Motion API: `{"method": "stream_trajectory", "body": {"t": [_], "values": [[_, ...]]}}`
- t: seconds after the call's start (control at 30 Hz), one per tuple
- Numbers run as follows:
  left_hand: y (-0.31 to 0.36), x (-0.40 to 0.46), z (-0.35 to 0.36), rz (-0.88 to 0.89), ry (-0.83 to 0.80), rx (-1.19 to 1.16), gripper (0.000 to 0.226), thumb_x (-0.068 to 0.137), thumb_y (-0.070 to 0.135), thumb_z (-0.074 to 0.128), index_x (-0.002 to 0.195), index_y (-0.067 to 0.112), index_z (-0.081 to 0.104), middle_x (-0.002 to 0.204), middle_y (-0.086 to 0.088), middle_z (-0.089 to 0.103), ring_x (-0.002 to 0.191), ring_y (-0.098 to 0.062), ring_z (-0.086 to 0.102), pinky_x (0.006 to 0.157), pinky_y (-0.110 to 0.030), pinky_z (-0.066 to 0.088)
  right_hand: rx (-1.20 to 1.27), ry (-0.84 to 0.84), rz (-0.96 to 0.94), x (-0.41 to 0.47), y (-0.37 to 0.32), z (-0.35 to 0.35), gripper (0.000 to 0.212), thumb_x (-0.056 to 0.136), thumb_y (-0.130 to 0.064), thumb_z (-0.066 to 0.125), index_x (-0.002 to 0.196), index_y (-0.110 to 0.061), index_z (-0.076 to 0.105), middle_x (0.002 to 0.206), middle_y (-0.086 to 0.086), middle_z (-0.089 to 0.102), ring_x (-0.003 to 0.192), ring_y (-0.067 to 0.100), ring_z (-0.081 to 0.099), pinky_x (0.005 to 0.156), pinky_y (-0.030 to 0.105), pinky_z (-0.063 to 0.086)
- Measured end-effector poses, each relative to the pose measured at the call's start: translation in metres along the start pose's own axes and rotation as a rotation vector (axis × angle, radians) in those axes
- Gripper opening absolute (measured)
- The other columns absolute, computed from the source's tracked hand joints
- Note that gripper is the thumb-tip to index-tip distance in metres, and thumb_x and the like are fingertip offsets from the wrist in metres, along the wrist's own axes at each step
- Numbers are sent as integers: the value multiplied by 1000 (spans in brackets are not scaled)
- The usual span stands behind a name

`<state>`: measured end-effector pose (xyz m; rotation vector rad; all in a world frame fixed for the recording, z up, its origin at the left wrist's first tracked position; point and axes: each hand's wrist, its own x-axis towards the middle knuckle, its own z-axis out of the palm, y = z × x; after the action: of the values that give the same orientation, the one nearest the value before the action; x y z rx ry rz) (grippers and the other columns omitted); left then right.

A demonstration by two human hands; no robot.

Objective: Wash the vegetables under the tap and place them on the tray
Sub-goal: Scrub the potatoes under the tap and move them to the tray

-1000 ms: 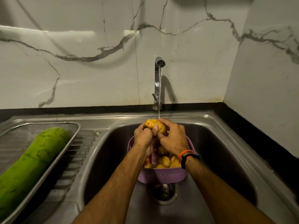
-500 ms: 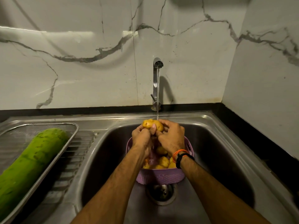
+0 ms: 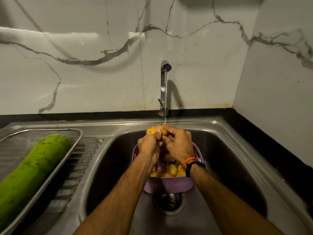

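A yellow potato (image 3: 152, 131) is held up under the running tap (image 3: 165, 67), over a purple basket (image 3: 169, 184) in the sink (image 3: 228, 150). My left hand (image 3: 149, 146) grips it from the left with the thumb across its top. My right hand (image 3: 179, 145) curls round its right side, and the water stream lands on its fingers. Several more yellow potatoes (image 3: 171, 169) lie in the basket, partly hidden by my wrists. A metal tray (image 3: 74, 145) on the left drainboard holds a long green gourd (image 3: 32, 168).
The drain (image 3: 169, 203) sits just in front of the basket. A ribbed drainboard (image 3: 79, 165) lies between tray and basin. Marble walls stand behind and to the right, with a black counter edge (image 3: 271, 150) along the right.
Both hands stay on the potato under the stream. My left thumb has slid over the top of the potato and my right fingers now cover more of it.
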<state>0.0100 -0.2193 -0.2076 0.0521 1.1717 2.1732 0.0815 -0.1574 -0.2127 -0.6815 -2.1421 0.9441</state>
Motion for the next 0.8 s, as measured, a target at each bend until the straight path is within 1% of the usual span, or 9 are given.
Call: {"method": "stream_trajectory", "body": {"t": [0.07, 0.13, 0.23, 0.3, 0.4, 0.47, 0.63, 0.7, 0.8], "values": [[0, 2, 0, -4, 8, -12, 10, 89, -3, 66, 92, -11, 62, 79, -18, 67, 59, -19, 65, 42, -21, 49, 10, 64, 9, -1, 0, 0, 42, 86, -4, 71, 127, -11, 63, 134, 6, 61, 120, 14, 59, 87, -5, 35], [-1, 4, -2, -3, -9, 16, 8, 89, -2, 66, 89, -8, 63, 78, -17, 69, 66, -22, 67, 49, -25, 56, 42, 105, 6, -1, 0, -1, 39, 84, -5, 74, 122, -11, 67, 125, 2, 66, 113, 10, 62, 79, -10, 32], [0, 6, -1, 4, -55, 46, 8, 88, 0, 66, 93, -7, 66, 98, -23, 70, 97, -33, 68, 89, -40, 57, 106, 114, 25, 0, 2, -2, 39, 84, -4, 73, 121, -14, 69, 118, -1, 69, 107, 4, 61, 89, 3, 43], [3, 7, -2, -42, -97, 17, 15, 91, 3, 63, 103, -7, 65, 110, -26, 67, 111, -37, 64, 97, -45, 53, 212, 120, 76, 3, 5, -3, 42, 83, 1, 72, 122, -15, 68, 117, 2, 69, 106, 8, 64, 88, 11, 50], [10, 6, -5, -129, -154, -121, 27, 98, 9, 53, 120, -6, 58, 121, -28, 61, 111, -38, 64, 81, -45, 61, 270, 69, 135, 6, 8, -6, 52, 83, 14, 64, 128, -11, 62, 125, 5, 65, 111, 10, 61, 82, 5, 48], [9, 10, -7, -90, -98, -119, 30, 97, 2, 52, 126, -7, 56, 125, -28, 61, 102, -32, 66, 65, -39, 61, 278, -4, 174, 6, 9, -6, 62, 81, 20, 54, 137, -9, 55, 134, 8, 60, 123, 15, 56, 93, 12, 45], [4, 5, -9, 1, -77, 50, 25, 94, -4, 55, 115, -1, 67, 98, -15, 73, 95, -25, 69, 86, -38, 57, 371, -116, 224, 4, -1, -5, 64, 84, 3, 59, 144, -13, 45, 137, 4, 56, 118, 13, 55, 107, 34, 44], [5, 0, -9, -31, -135, 59, 21, 97, 3, 54, 112, 2, 68, 100, -16, 72, 96, -25, 69, 88, -38, 57, 394, -170, 229, 3, -5, -3, 68, 82, -8, 66, 145, -16, 42, 130, -1, 54, 114, 14, 54, 106, 37, 43], [7, 1, -8, -69, -187, 23, 25, 99, 9, 53, 121, 3, 64, 110, -20, 70, 101, -28, 69, 89, -40, 57, 411, -221, 242, 4, -2, 3, 94, 70, -30, 76, 152, -25, 30, 146, 1, 47, 131, 22, 48, 111, 44, 40]]}}
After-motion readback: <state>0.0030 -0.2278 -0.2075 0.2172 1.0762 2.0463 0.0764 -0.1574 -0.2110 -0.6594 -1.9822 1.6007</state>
